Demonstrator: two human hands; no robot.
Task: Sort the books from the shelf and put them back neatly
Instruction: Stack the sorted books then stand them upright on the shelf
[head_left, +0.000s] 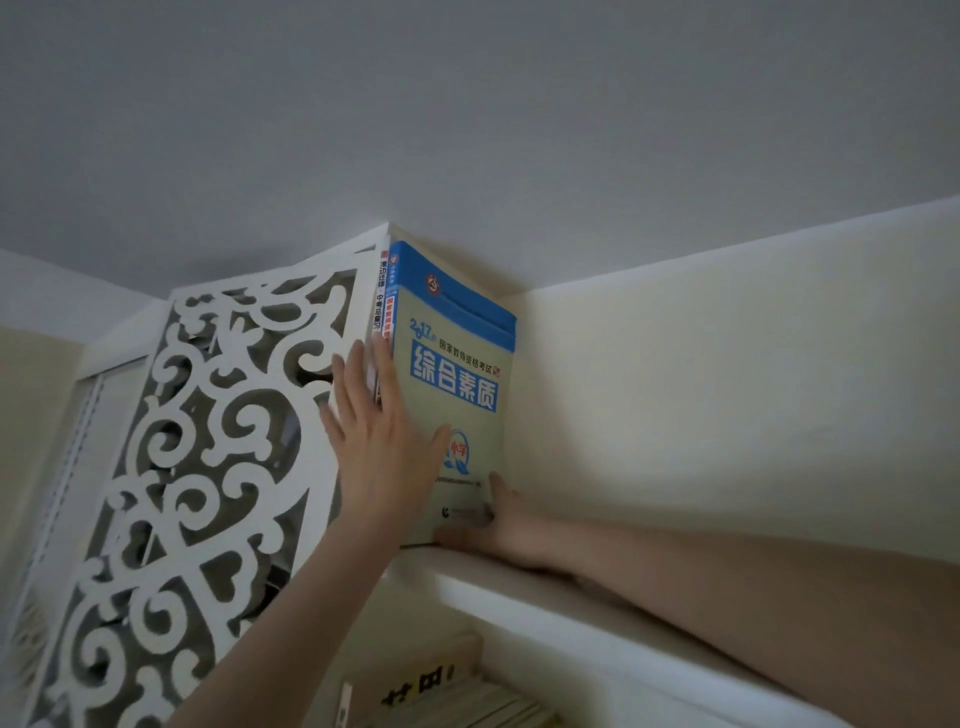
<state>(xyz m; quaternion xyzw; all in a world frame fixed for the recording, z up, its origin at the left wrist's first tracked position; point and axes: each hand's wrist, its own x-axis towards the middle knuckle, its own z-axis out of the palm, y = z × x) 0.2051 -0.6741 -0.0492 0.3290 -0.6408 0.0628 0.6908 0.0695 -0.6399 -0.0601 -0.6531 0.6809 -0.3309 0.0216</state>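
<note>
A thick book with a blue and grey-green cover (460, 338) stands upright at the left end of the top shelf board (524, 590). Further books (378, 306) are pressed between it and the white carved side panel (208, 441), with only their spines showing. My left hand (379, 452) lies flat across the spines, fingers spread upward and thumb on the cover. My right hand (506, 525) grips the cover's lower corner at shelf level, its forearm resting along the board.
The top shelf to the right of the books is bare up to the cream back wall (727, 395). Several books (431, 686) lie stacked on the shelf below. The grey ceiling is close above the book tops.
</note>
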